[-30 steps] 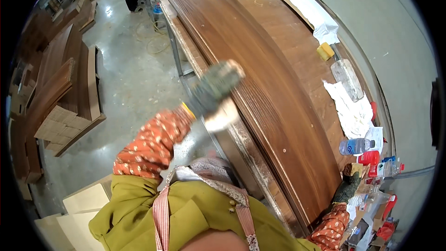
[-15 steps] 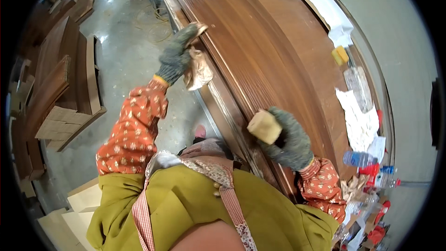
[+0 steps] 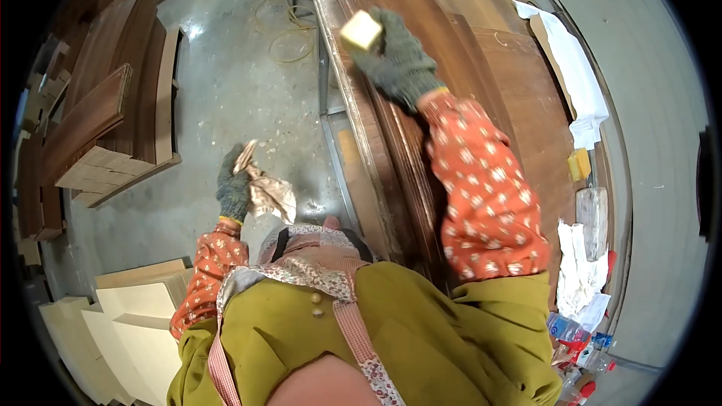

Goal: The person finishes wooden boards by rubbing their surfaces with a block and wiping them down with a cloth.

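A brown wood-grain panel point(image 3: 418, 143) with a raised, moulded long edge lies on a wider brown board point(image 3: 526, 105). At its far left end my right hand point(image 3: 402, 68), in a grey-green knit glove, is closed around a pale yellow block point(image 3: 361, 31) that looks like a sanding block or sponge. My left hand point(image 3: 233, 186), gloved the same way, hangs off to the left of the bench, over the floor. Its fingers are closed on a crumpled beige-brown cloth point(image 3: 271, 192), which dangles beside my body.
Wooden panels point(image 3: 113, 105) are stacked at the left, with cream boards point(image 3: 139, 297) lower down. Along the right edge lie white paper point(image 3: 575, 79), a yellow sponge point(image 3: 579, 165), a clear plastic-looking block point(image 3: 592, 222), a white cloth point(image 3: 575, 267) and bottles point(image 3: 568, 328). A hose point(image 3: 293, 49) loops on the floor.
My right hand has travelled with the block from the panel's near part to its far end. My left hand has come off the panel's edge, back and leftward, still with the cloth.
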Motion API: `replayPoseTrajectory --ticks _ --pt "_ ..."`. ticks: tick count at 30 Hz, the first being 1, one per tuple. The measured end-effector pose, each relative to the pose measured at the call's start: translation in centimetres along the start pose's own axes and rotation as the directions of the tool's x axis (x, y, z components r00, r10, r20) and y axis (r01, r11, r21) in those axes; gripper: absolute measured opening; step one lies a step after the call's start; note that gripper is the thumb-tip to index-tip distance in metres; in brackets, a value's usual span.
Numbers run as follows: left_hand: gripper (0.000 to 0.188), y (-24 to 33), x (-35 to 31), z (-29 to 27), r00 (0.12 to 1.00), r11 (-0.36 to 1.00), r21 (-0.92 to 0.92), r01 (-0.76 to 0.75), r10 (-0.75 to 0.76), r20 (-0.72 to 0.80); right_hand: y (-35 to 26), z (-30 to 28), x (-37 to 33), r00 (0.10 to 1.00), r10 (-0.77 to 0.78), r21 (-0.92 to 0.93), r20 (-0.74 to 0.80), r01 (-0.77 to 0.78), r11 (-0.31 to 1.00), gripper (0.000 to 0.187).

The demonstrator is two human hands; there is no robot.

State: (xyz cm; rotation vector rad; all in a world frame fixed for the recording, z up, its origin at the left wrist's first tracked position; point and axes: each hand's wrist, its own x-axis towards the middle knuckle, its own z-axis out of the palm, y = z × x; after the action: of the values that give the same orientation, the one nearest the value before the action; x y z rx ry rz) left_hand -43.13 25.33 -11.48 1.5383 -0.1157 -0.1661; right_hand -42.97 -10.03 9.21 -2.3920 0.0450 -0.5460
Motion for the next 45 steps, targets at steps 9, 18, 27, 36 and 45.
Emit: replayPoseTrajectory --ticks 9,18,27,36,45 --pt "0.056 -11.2 -1.0 -10.9 0.842 0.892 -0.400 0.213 -0.375 -0.387 -4.8 -12.1 -26.8 0.978 0.008 -0.229 0.208 0.040 0.973 0.073" --pt "0.052 -6.0 16.6 -2.8 0.973 0.973 -0.025 0.227 -0.226 0.041 -3.8 -3.4 -9.7 0.991 0.127 -0.414 -0.034 -0.130 0.901 0.063" --pt "0.059 -7.4 22.3 -4.2 0.982 1.000 -0.010 0.008 -0.006 0.189 1.4 5.4 14.5 0.982 0.055 -0.510 -0.180 -0.141 0.848 0.065" --pt "0.059 -5.6 26.0 -4.9 0.896 0.864 -0.239 0.442 -0.440 0.068 -13.0 1.9 -17.3 0.654 0.521 -0.484 -0.549 -0.756 0.440 0.065" --pt "0.044 16.1 29.2 16.5 0.641 0.734 -0.328 -0.595 0.679 0.357 -14.5 6.4 -14.5 0.459 0.387 -0.210 -0.800 -0.817 0.537 0.067"
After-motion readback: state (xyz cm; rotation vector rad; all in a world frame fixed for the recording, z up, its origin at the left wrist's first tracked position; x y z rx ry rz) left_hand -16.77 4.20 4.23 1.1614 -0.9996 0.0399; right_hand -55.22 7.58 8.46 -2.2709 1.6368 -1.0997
